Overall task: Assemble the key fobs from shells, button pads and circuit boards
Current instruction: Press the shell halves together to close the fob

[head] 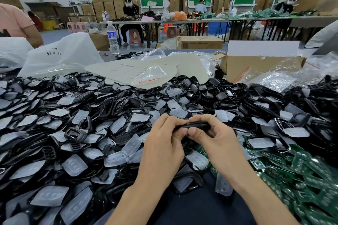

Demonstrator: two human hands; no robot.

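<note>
A black key fob (pixel 196 125) is held edge-on above the pile, in the lower middle of the view. My left hand (pixel 164 142) grips its left end with curled fingers. My right hand (pixel 214 139) pinches its right part between thumb and fingers. Around the hands lies a wide heap of black shells (pixel 109 106) mixed with translucent button pads (pixel 74 164). Green circuit boards (pixel 311 175) are piled at the lower right.
An open cardboard box (pixel 259 65) stands at the back right, with clear plastic bags (pixel 60 55) and a grey sheet (pixel 146 67) behind the heap. A water bottle (pixel 112 38) stands at the table's far edge. Other people sit at tables beyond.
</note>
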